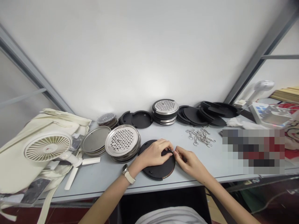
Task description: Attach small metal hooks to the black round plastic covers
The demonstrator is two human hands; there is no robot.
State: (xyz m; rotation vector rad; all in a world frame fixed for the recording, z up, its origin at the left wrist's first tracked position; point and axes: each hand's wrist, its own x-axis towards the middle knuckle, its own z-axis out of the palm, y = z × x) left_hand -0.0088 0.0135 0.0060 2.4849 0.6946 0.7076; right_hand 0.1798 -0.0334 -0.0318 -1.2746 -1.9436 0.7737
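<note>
A black round disc [155,172] lies near the table's front edge, with a copper-coloured strip along part of its lower right rim. My left hand [156,154] reaches over it, closed, with thumb and fingers gripping its right rim. At that same rim my right hand [188,162] is closed in a pinch, its fingertips meeting those of the left. Whatever the right fingertips pinch is too small and hidden to make out. Left of the disc is a stack of perforated metal grater plates [122,141]. Beyond my right hand lie several loose wire hooks [199,136].
Plain metal discs [95,140] are stacked farther left, near a white fan [48,147] and a cream bag [14,161]. Along the wall stand black round covers [142,119] and a grater stack [166,107]. More black covers [192,115] lie to the right.
</note>
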